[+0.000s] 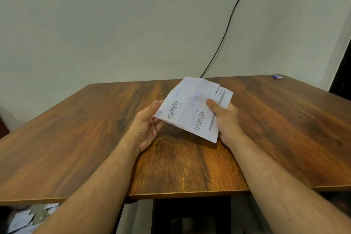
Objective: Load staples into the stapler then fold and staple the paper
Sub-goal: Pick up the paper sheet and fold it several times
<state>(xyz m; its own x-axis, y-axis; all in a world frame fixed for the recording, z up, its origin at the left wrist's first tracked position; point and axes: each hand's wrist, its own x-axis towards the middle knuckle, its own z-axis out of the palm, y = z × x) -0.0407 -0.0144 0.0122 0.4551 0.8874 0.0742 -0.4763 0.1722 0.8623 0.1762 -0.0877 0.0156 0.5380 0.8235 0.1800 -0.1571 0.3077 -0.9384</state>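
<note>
Scraps of white paper (20,218) lie on the floor at seven o'clock, below the worktop's near edge. The worktop (76,129) is a smooth, dark-grained wood laminate slab with rounded corners. Above its centre the left hand (147,126), palm turned up and inward, fingers loosely curled, cradles the left edge of the folded paper (191,109); that grip is a light hold from beneath. The paper is thin, white, creased, scribbled with black and blue zigzags, tilted toward one o'clock. The right hand (226,119) pinches its right side, thumb on top. A black cable (230,19) runs down the matte wall. At two o'clock sits a small blue box (277,76).
</note>
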